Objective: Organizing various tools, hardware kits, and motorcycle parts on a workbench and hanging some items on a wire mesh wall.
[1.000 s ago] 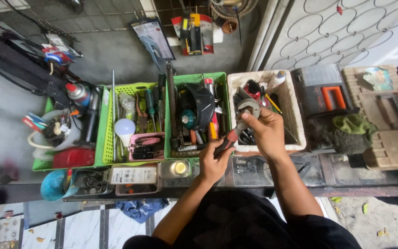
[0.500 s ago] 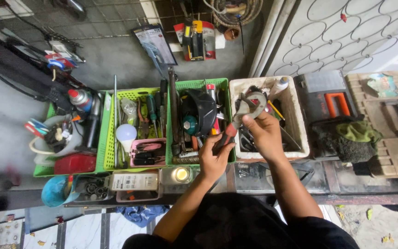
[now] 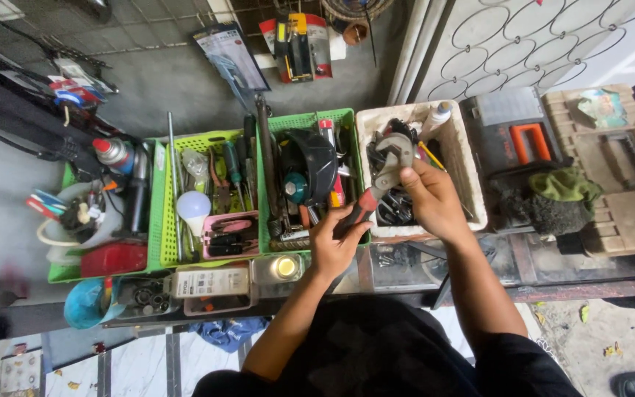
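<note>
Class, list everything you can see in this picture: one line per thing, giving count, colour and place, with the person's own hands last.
wrench: 1, grey with red-black handle, held over the white box
white box: 1, white, right of the green baskets
green baskets: 3, green, side by side, full of tools
bulb: 1, white, in the middle basket
pink tray: 1, pink, in the middle basket
spray can: 1, silver with red cap, left basket
tool case: 1, grey with orange handle, right of the white box
rag: 1, green, by the case
left hand: grips the wrench's handle
right hand: holds the wrench near its head
</note>
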